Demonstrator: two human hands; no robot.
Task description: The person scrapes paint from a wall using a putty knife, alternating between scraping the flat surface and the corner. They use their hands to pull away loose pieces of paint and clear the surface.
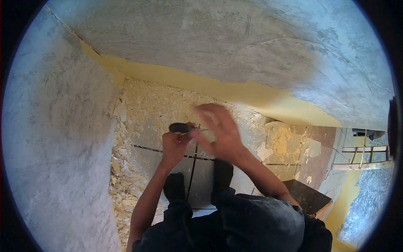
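Note:
I look straight down at my legs and a tiled floor [145, 143] strewn with scraped yellow paint flakes. My left hand [174, 145] is closed on a tool with a dark handle [181, 127] and a thin metal blade. My right hand [218, 130] is blurred with motion, hovering over or touching the tool's blade end; its fingers look spread. Both hands are held in front of my waist, above my dark shoes [174, 185].
Scraped grey plaster walls stand at left [54, 138] and ahead [235, 46], with a yellow painted band [218, 88] along the base. A dark flat board [306, 195] lies on the floor at right. A wooden ladder or frame [363, 161] lies at far right.

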